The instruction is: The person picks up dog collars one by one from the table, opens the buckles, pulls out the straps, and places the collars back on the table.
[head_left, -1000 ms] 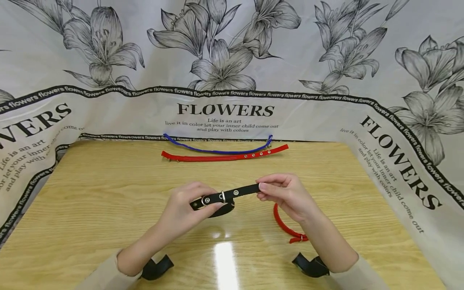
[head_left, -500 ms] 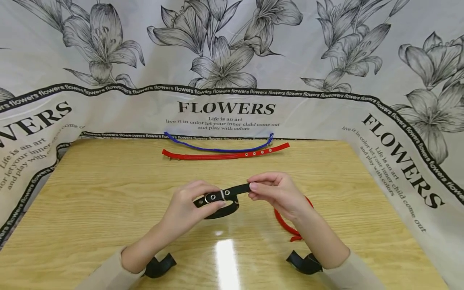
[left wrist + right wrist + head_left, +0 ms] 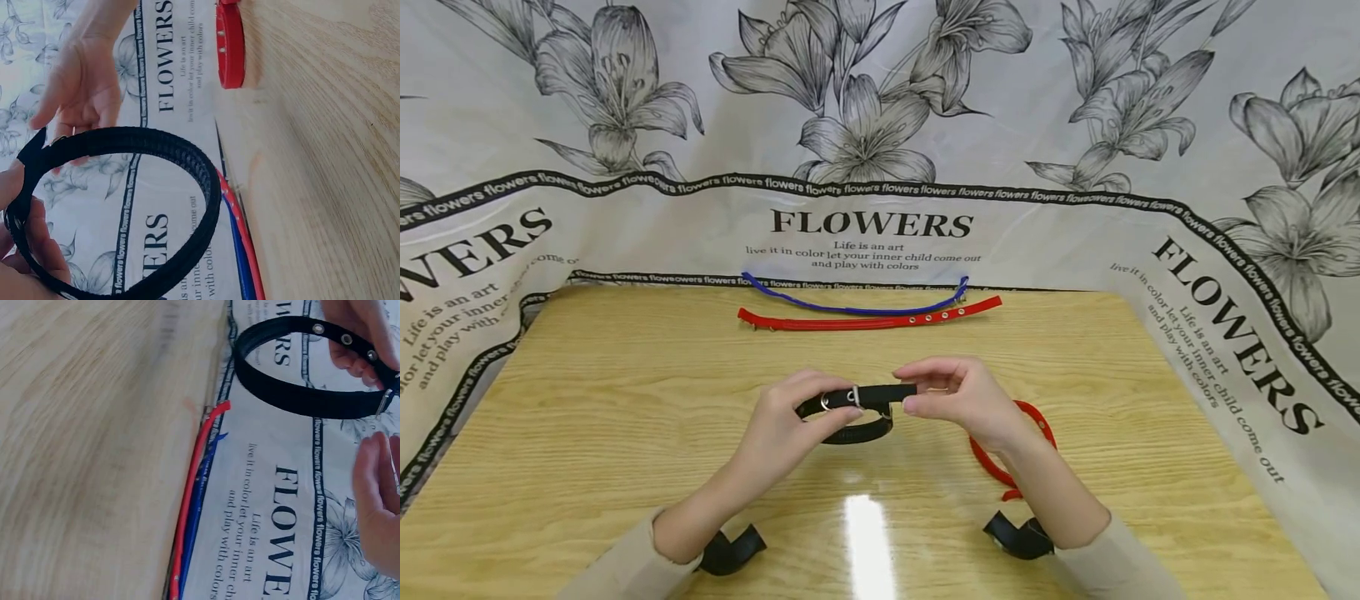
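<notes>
A black pet collar (image 3: pixel 883 393), closed into a loop with metal eyelets and a buckle, is in the air over the table. My left hand (image 3: pixel 778 425) grips it beside the buckle, thumb in front and fingers behind. My right hand (image 3: pixel 973 408) is at the collar's free end, thumb below and fingers above. In the left wrist view that hand (image 3: pixel 87 87) shows its palm with loosely extended fingers, and the strap tip (image 3: pixel 34 147) sticks out free. The right wrist view shows its fingers apart from the collar (image 3: pixel 294 403).
A looped red collar (image 3: pixel 1048 421) lies beside my right forearm. At the back of the wooden table (image 3: pixel 625 358) a straight red collar (image 3: pixel 850 324) lies in front of a blue collar (image 3: pixel 865 312). A flower-printed cloth (image 3: pixel 1037 242) hangs behind.
My right hand has moved left toward the buckle and loosened from the strap end it was pinching. The collar has turned slightly, its free end now nearly level. My left hand keeps its grip.
</notes>
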Motion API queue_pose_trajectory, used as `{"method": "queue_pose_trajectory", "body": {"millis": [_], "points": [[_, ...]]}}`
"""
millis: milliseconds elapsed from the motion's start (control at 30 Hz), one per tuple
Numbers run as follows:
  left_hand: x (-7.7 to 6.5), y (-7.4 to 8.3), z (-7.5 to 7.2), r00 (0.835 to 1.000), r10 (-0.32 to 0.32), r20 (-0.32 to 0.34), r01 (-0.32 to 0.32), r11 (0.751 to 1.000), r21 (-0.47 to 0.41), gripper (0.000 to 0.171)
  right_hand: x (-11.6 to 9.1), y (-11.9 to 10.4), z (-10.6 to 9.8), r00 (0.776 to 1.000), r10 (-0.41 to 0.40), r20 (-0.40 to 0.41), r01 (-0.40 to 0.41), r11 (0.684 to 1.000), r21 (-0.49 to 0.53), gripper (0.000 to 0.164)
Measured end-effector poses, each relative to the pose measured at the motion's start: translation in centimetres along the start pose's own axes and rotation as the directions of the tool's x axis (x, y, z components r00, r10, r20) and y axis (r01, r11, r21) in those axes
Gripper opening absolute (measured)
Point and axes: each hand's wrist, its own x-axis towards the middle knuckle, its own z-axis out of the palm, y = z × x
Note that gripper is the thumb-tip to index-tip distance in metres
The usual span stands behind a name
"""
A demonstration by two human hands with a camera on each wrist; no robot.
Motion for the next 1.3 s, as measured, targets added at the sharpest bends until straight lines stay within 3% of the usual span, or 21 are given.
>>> {"method": "queue_pose_trajectory", "body": {"millis": [100,200,300,433,567,833,1033,1300], "points": [[0.1,0.0,-0.1,0.996,-0.087,-0.002,0.087,0.995,-0.055,0.022,0.2,0.7,0.1,0.999,-0.043,0.021,0.046,0.983,-0.178,0.040],[0.2,0.1,-0.2,0.986,-0.169,0.006,0.168,0.982,-0.085,0.024,0.3,1.2,0.5,0.998,-0.060,0.021,0.064,0.960,-0.272,0.029],[0.4,-0.1,-0.3,0.978,-0.203,0.038,0.206,0.976,-0.075,0.031,0.2,1.2,0.5,0.999,-0.036,-0.017,0.029,0.950,-0.311,0.025],[0.6,-0.5,-0.9,0.981,-0.183,0.067,0.183,0.983,0.014,0.041,-0.1,0.9,0.1,0.998,-0.016,-0.066,-0.006,0.944,-0.329,0.028],[0.6,-0.9,-1.3,0.989,-0.128,0.068,0.120,0.986,0.115,0.033,-0.4,0.8,-0.3,0.994,0.002,-0.105,-0.036,0.945,-0.326,0.027],[0.7,-1.1,-1.4,0.991,-0.044,0.130,0.028,0.992,0.120,0.027,-0.5,1.1,-0.6,0.995,-0.011,-0.102,-0.022,0.947,-0.319,0.027],[0.6,-1.3,-1.7,0.993,-0.052,0.110,0.037,0.991,0.132,0.024,-0.5,0.8,-0.8,0.991,0.000,-0.137,-0.041,0.954,-0.297,0.026],[0.5,-1.5,-2.3,0.993,-0.094,0.067,0.089,0.994,0.068,0.022,-0.5,0.4,-1.5,0.980,-0.021,-0.197,-0.026,0.972,-0.233,0.029]]}}
